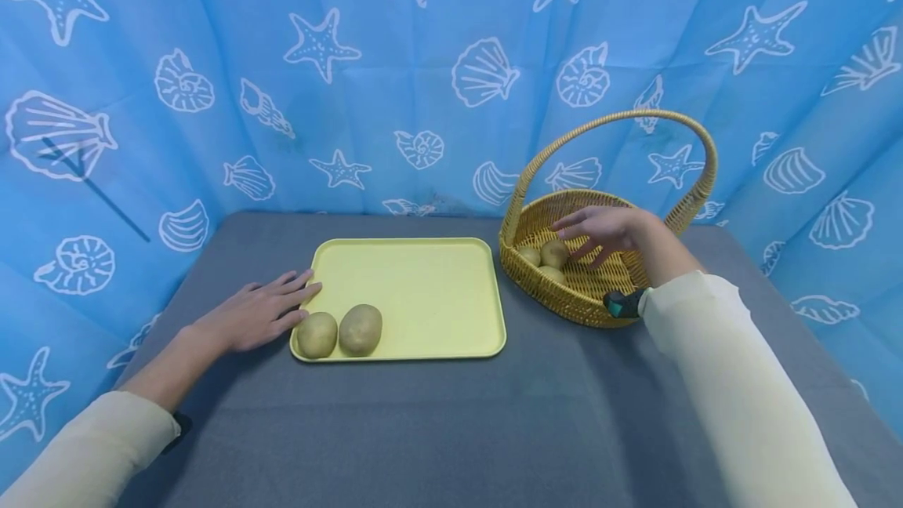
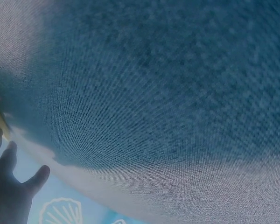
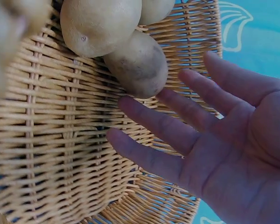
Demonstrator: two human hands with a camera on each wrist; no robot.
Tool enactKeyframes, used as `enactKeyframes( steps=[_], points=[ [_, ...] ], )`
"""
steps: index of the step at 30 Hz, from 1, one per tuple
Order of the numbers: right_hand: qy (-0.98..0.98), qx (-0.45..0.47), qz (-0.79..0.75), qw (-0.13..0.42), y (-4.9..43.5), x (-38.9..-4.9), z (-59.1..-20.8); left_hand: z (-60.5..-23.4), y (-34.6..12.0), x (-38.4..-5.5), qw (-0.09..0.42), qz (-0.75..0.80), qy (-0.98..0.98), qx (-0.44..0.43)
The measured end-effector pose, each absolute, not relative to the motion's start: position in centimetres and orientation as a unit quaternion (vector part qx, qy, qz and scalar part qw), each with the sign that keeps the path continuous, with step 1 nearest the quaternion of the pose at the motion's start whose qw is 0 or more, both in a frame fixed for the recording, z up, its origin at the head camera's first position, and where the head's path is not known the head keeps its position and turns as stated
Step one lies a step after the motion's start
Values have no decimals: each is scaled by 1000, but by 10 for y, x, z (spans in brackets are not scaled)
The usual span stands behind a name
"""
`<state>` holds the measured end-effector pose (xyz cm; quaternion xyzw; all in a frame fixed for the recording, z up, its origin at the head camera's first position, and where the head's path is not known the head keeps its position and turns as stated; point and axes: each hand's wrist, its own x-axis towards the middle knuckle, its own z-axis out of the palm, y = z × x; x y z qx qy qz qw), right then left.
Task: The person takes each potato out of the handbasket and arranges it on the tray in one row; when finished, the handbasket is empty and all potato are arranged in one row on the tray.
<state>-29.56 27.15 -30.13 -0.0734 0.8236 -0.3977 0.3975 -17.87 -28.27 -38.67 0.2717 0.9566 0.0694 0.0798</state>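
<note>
My right hand (image 1: pixel 608 230) reaches into the wicker basket (image 1: pixel 525 277), its fingers spread and holding nothing. Just beyond its fingertips in the right wrist view lies a potato with a dark patch (image 3: pixel 139 65), beside a larger potato (image 3: pixel 100 23) and a third one (image 3: pixel 156 9) partly cut off. At the left edge of the yellow tray (image 1: pixel 423 288) rests my left hand (image 1: pixel 257 313), fingers extended. A round potato (image 1: pixel 317 335) sits in the tray's near left corner, close to the left fingertips. Next to it lies a bigger potato (image 1: pixel 360 330).
A grey cloth (image 1: pixel 395 429) covers the table. The basket's tall arched handle (image 1: pixel 614 120) rises over the right hand. Behind the table hangs a blue curtain (image 1: pixel 423 85) with white shells and starfish.
</note>
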Motion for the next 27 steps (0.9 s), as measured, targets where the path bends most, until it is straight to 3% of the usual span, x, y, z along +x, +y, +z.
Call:
enactKeyframes(
  steps=[10,27],
  points=[
    [810,-45,-407,420,265,-298,-307,-388,-283,-180,90,67,958,264],
    [841,-38,-383,380,251,-302,-317,-386,-282,-179,89,68,958,264]
  ],
)
